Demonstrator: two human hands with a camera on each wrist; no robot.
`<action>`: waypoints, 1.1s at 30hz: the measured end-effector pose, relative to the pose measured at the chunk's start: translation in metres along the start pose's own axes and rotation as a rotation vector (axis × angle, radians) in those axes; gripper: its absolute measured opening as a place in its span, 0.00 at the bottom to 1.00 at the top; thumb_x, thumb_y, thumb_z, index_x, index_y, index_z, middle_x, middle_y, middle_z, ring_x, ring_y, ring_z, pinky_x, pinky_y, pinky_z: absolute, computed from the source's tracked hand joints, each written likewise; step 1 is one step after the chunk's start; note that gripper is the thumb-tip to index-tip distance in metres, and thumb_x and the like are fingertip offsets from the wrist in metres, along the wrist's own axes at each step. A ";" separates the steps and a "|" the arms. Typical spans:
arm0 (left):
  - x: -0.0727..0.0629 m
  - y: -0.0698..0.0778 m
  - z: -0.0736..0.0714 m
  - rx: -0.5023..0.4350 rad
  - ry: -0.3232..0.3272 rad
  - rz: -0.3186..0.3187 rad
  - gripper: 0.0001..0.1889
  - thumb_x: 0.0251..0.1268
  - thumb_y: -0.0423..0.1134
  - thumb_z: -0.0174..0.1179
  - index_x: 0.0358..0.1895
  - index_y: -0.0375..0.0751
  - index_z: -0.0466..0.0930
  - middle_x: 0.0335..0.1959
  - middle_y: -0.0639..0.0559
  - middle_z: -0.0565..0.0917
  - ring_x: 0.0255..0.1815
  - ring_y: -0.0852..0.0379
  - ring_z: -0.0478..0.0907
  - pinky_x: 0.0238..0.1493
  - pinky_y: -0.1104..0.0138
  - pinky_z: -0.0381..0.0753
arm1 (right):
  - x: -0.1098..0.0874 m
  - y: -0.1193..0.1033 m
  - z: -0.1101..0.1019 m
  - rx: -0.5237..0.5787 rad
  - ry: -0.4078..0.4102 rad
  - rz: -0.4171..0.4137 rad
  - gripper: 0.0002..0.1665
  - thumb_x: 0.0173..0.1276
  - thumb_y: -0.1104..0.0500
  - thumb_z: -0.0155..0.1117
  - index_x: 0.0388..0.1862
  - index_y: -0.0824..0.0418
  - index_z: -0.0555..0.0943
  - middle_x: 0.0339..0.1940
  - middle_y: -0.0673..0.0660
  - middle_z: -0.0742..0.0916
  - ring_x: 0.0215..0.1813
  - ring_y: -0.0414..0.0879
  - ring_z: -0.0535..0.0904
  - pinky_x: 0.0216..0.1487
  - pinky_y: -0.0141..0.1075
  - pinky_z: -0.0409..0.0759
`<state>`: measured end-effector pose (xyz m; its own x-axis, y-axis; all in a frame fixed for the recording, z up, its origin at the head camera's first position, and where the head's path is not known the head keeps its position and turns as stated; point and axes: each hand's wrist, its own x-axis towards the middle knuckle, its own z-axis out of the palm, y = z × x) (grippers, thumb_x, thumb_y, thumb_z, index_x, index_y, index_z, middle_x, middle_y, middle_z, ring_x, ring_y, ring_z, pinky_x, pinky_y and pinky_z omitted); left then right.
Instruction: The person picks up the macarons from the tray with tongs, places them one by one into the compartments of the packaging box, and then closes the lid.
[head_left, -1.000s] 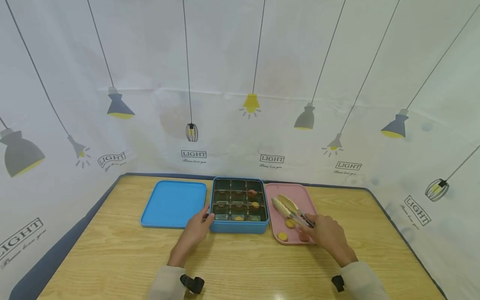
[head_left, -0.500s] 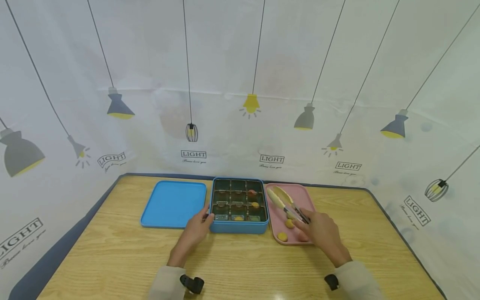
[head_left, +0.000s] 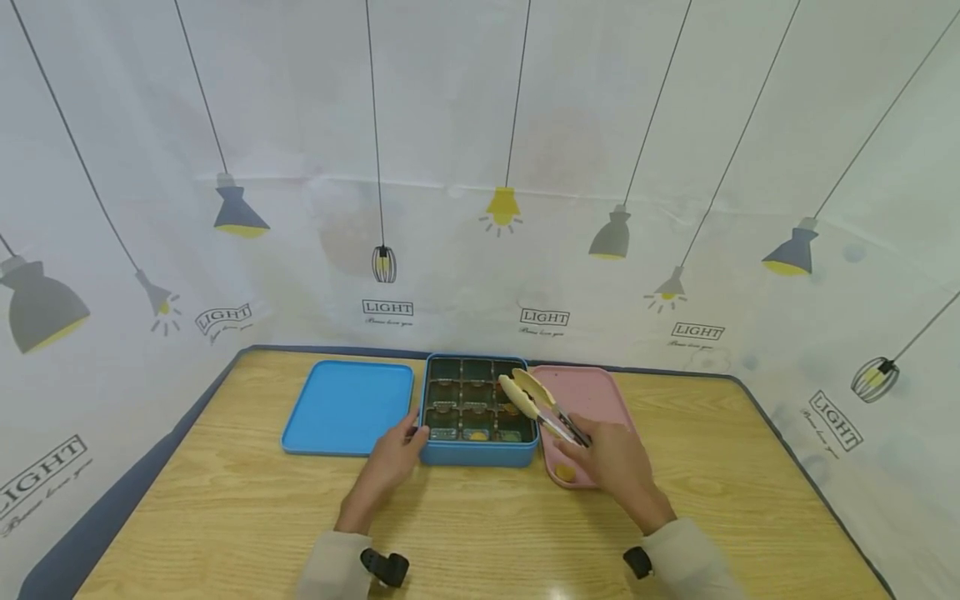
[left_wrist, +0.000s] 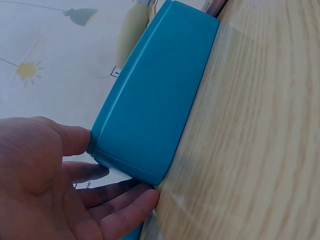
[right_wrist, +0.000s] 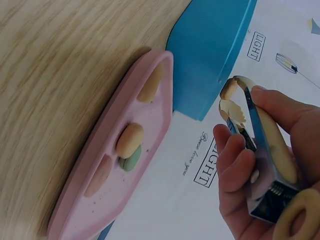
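Note:
My left hand (head_left: 400,454) holds the front left corner of a blue box (head_left: 480,455), thumb at the rim and fingers along its side. A dark divided insert in the box holds a yellow macaron (head_left: 477,436) in its front middle compartment. My right hand (head_left: 615,467) grips a pair of tongs (head_left: 550,412) with beige tips, which reach over the box's right edge. I cannot tell whether the brownish piece at the tips in the right wrist view is a macaron. More macarons, a tan one (right_wrist: 130,141) and a green one (right_wrist: 131,159) among them, lie on a pink tray (right_wrist: 107,212).
A flat blue lid (head_left: 348,408) lies left of the box on the wooden table (head_left: 465,533). The pink tray stands close against the box's right side. Behind the table hangs a white curtain (head_left: 450,150) printed with lamps.
My right hand has carried the tongs leftward from over the pink tray to the box's right edge. The left hand and the box have stayed in place.

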<state>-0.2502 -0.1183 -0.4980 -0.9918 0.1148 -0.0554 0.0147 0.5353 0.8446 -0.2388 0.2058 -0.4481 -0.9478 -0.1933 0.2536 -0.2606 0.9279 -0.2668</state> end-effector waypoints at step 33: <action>0.002 -0.002 0.000 0.000 0.003 0.019 0.30 0.81 0.44 0.45 0.78 0.33 0.53 0.64 0.31 0.75 0.63 0.35 0.75 0.59 0.43 0.75 | 0.001 -0.013 0.005 0.034 -0.008 0.009 0.30 0.63 0.44 0.71 0.62 0.54 0.83 0.33 0.59 0.89 0.22 0.47 0.75 0.19 0.40 0.71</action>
<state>-0.2524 -0.1186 -0.4998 -0.9918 0.1222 -0.0376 0.0336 0.5329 0.8455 -0.2374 0.1915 -0.4490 -0.9515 -0.1880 0.2437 -0.2584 0.9180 -0.3008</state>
